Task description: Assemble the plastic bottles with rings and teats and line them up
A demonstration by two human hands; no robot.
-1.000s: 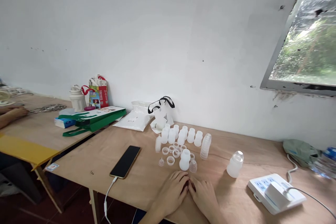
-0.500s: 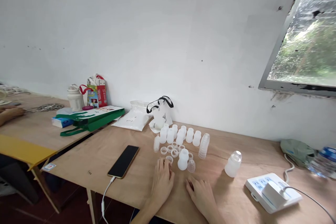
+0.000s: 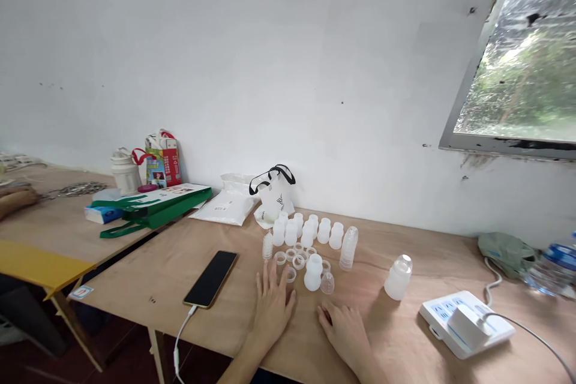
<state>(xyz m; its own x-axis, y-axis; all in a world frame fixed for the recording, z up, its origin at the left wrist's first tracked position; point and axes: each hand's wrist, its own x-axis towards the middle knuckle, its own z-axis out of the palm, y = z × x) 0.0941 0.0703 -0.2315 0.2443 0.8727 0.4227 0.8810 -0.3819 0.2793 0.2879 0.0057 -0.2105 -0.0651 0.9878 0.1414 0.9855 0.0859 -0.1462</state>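
My left hand [image 3: 272,307] lies flat on the wooden table, fingers spread, its fingertips beside a clear screw ring [image 3: 290,275] and apparently holding nothing. My right hand [image 3: 345,329] rests on the table with fingers loosely curled; nothing shows in it. Between and beyond the hands stands a frosted baby bottle body [image 3: 314,273], with a clear dome cap [image 3: 327,284] beside it. More screw rings [image 3: 298,261] lie behind. Several bottle bodies [image 3: 308,233] stand in rows, flanked by a small clear ribbed stack [image 3: 267,246] and a stack of clear caps [image 3: 349,248]. A capped bottle [image 3: 398,278] stands to the right.
A phone [image 3: 210,279] with a white cable lies left of my left hand. A power strip [image 3: 465,324] with a plugged-in charger sits at right, near a water bottle [image 3: 552,267]. White packages [image 3: 227,201] and a green bag [image 3: 157,207] lie at back left. Another person's hand [image 3: 18,198] is far left.
The fingers of my left hand have spread and straightened, uncovering the screw ring beside them. My right hand stays about where it was. The view has shifted slightly.
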